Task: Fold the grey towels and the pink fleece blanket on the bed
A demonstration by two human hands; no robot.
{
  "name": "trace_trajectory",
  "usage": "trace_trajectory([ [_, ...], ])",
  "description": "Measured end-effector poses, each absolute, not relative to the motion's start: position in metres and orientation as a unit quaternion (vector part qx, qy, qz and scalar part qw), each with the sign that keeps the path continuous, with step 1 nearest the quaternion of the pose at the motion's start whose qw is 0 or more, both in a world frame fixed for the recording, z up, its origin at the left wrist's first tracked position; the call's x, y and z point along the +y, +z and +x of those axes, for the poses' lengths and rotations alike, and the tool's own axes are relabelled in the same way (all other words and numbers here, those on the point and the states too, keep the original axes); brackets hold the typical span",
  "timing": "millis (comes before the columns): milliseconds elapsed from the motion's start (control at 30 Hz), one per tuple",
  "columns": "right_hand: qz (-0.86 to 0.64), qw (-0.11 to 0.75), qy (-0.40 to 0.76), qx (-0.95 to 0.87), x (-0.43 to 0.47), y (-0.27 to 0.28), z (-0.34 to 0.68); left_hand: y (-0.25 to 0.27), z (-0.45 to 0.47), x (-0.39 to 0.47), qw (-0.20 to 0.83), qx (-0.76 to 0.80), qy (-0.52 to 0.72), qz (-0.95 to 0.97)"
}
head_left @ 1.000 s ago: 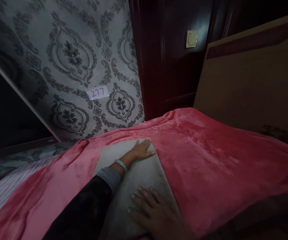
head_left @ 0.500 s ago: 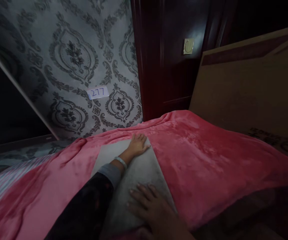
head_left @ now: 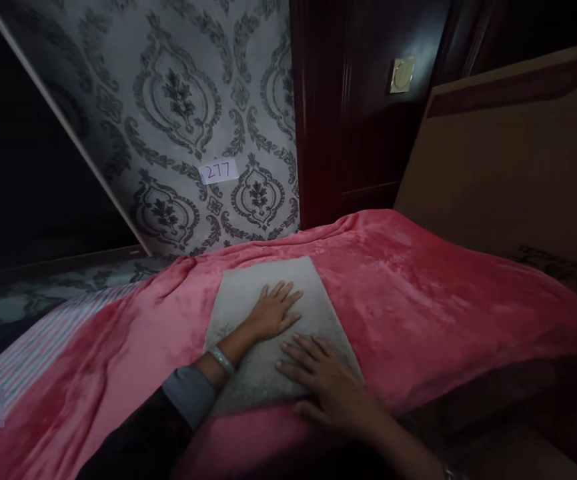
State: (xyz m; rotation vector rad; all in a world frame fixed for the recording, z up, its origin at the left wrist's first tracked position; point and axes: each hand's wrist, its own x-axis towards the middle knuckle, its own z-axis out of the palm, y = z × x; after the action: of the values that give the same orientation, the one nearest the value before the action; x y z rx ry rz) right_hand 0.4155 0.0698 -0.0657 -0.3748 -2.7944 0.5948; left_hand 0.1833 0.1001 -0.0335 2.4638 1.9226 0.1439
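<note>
A grey rectangular piece (head_left: 241, 300), which looks like folded cloth or a soft mat, lies flat on a pink plush blanket (head_left: 408, 307). Flat on its middle rests my left hand (head_left: 274, 312), fingers spread, with a pale bracelet at the wrist. My right hand (head_left: 321, 373) lies just below and to the right, palm down near the piece's right edge, its fingers also apart. Neither hand grips anything. The underside of the grey piece is hidden.
Behind the blanket rises a patterned wall with a paper label (head_left: 219, 171) reading 277. A dark red wooden door (head_left: 373, 133) and a large cardboard sheet or box (head_left: 508, 160) stand at the right. Striped fabric (head_left: 63, 320) shows at the left.
My left hand has slid back toward me from the far edge of the grey piece. My right hand has shifted up and to the right, nearer the left hand. The view has turned slightly left.
</note>
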Motion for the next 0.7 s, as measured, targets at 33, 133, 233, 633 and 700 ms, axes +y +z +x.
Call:
trace_trajectory([
  [33, -0.131, 0.126, 0.199, -0.963, 0.07, -0.066, 0.416, -0.034, 0.184, 0.101, 0.005, 0.614, 0.049, 0.787],
  [133, -0.138, 0.115, 0.177, -0.968, 0.069, -0.065, 0.415, -0.034, 0.186, 0.101, -0.005, 0.617, 0.056, 0.785],
  [233, -0.135, 0.115, 0.153, -0.972, 0.068, -0.066, 0.415, -0.031, 0.178, 0.089, -0.012, 0.638, 0.047, 0.769],
  [633, -0.306, 0.393, 0.321, -0.806, 0.13, -0.104, 0.448, -0.05, 0.084, -0.023, 0.073, 0.793, 0.333, 0.505],
  [700, -0.345, 0.389, 0.418, -0.745, 0.142, -0.106, 0.455, -0.053, 0.081, -0.025, 0.112, 0.78, 0.397, 0.471],
])
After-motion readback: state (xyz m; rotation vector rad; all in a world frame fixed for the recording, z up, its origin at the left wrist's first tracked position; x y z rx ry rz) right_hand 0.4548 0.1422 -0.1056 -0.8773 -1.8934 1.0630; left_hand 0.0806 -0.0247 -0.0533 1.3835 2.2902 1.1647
